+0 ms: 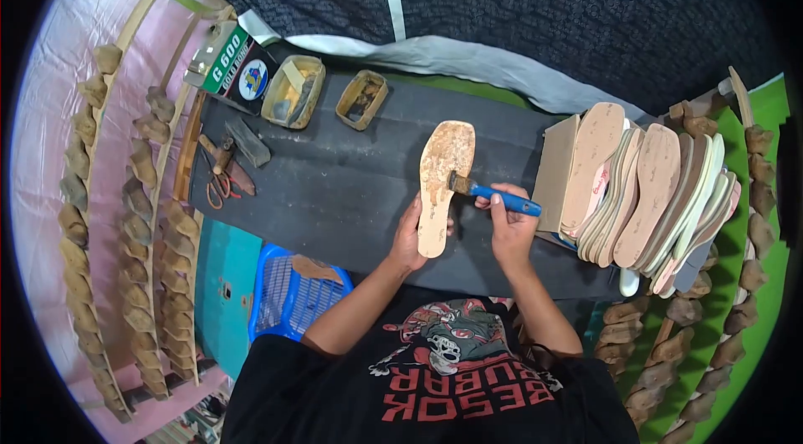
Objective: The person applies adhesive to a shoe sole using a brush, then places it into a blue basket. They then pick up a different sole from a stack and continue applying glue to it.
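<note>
My left hand (pixel 409 235) is closed around the narrow heel part of a tan shoe insole (pixel 435 218), holding it up above the dark table. Wet-looking brownish glue covers the wide front half of the insole; the heel half looks bare, with small marks on it. My right hand (pixel 512 226) grips the blue handle of a paintbrush (pixel 502 196). The brush's bristles touch the insole's right edge near its middle. Two glue-stained tubs, a larger one (pixel 314 113) and a smaller one (pixel 376 116), stand at the back of the table.
Stacked insoles (pixel 648 184) and a cardboard box (pixel 554 168) fill the table's right side. A G 600 can (pixel 230 67), scissors (pixel 219 190) and a hammer (pixel 222 155) are at the left. A blue basket (pixel 288 289) stands below the front edge. Racks of shoe lasts (pixel 138 218) flank both sides.
</note>
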Demonstrator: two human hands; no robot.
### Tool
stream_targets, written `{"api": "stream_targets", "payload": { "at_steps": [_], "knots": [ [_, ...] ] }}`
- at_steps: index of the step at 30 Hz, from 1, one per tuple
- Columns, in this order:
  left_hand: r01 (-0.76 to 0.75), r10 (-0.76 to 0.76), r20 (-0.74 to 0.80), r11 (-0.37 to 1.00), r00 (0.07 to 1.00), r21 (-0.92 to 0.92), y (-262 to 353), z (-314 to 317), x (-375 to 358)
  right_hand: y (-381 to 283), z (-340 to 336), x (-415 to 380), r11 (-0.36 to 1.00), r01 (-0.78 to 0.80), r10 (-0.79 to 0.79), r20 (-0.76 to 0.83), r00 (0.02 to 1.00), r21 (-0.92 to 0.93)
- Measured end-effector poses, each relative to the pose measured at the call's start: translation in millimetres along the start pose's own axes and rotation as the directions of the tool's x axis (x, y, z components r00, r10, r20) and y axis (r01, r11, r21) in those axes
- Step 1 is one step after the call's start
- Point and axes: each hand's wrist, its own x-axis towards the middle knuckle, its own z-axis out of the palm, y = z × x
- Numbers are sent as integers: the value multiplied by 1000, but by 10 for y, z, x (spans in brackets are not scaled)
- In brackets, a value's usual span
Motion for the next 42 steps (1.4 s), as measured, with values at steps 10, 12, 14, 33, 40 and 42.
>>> {"api": "stream_targets", "payload": {
  "at_steps": [10, 12, 14, 33, 40, 42],
  "knots": [
    [-125, 129, -20, 985, 991, 120, 21, 191, 67, -24, -96, -217, 997, -75, 72, 87, 994, 36],
    [-125, 125, 7, 980, 992, 153, 39, 223, 77, -96, -64, -117, 996, -45, 38, 100, 994, 75],
    [-111, 113, -2, 981, 994, 161, 55, 273, 37, -115, -72, -65, 990, 80, -71, 80, 994, -114],
    [-1, 1, 0, 986, 1000, 166, -23, 170, -72, -201, -231, -157, 966, 132, -130, 25, 991, -223],
    [20, -27, 46, 989, 999, 147, 35, 215, -50, -234, -39, -282, 960, 118, -98, 90, 991, -253],
    [2, -7, 36, 990, 999, 144, 95, 178, -41, -256, 13, -279, 984, 64, -61, 21, 998, -166]
  ]
}}
